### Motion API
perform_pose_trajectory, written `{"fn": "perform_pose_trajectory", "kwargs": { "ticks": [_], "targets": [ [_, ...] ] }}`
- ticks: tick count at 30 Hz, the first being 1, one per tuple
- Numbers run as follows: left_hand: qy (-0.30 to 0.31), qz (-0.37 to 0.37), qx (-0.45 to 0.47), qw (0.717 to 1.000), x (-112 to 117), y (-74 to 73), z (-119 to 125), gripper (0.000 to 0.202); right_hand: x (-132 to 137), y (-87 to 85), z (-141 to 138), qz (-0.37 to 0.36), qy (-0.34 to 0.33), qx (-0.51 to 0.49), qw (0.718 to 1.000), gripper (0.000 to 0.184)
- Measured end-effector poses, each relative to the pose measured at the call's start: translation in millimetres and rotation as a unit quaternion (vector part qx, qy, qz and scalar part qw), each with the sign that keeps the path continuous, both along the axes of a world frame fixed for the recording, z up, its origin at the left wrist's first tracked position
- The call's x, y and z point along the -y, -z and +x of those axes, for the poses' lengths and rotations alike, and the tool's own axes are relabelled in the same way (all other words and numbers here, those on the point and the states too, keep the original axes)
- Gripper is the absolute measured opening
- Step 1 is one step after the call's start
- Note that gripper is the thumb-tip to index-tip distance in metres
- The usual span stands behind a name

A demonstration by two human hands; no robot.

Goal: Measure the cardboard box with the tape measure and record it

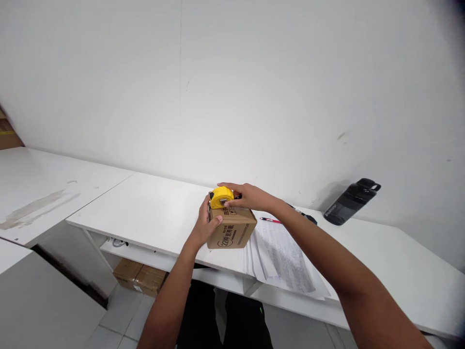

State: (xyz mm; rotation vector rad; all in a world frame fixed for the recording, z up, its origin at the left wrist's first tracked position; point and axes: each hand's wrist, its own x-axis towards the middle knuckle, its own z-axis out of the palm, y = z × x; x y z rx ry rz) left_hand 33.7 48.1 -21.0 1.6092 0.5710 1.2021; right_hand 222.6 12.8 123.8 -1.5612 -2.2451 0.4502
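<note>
A small brown cardboard box [234, 235] with dark printing stands at the front edge of the white desk. My left hand [204, 224] grips its left side, thumb on the near top edge and fingers round the far left corner. On top of the box rests a yellow tape measure [221, 198] with black trim. My right hand [247, 196] is closed round the tape measure from the right, fingers over its top and thumb on its near face. Whether any blade is drawn out is hard to see.
Printed sheets [283, 254] lie right of the box, a red pen [271, 220] on them. A dark bottle [350, 201] leans near the wall. A dark item is partly hidden behind my right forearm. Cardboard cartons [140, 276] sit under the desk.
</note>
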Motion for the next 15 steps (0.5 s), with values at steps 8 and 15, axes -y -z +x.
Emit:
{"fn": "perform_pose_trajectory", "kwargs": {
  "ticks": [8,15],
  "targets": [
    [0.017,0.018,-0.001,1.0,-1.5,0.6,0.6,0.078,0.1,5.3,4.8,-0.026,0.012,-0.027,0.999,0.07],
    [0.004,0.065,0.0,0.998,-0.6,-2.6,2.1,0.061,5.8,10.4,19.7,-0.039,0.021,-0.057,0.997,0.07]
  ]
}}
